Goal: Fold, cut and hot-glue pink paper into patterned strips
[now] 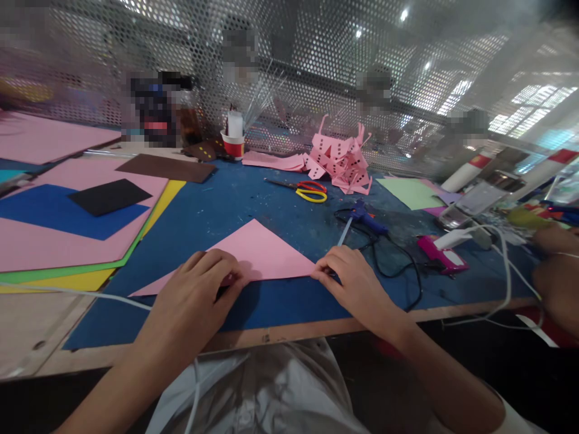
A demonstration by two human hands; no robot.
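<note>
A pink sheet of paper lies on the blue tabletop as a triangle, its point away from me and its long edge towards me. My left hand rests over the left half of that edge, thumb and fingers pinching the paper near the middle. At the right corner, my right hand pinches the tip between thumb and fingers. Beyond the right hand lies a blue glue gun with its black cord. Scissors with red and yellow handles lie past the triangle.
Coloured sheets are stacked at left. Pink cut-outs are heaped near the perforated metal screen. A paper cup holds sticks. A magenta power strip and white cable lie right, near another person's hand.
</note>
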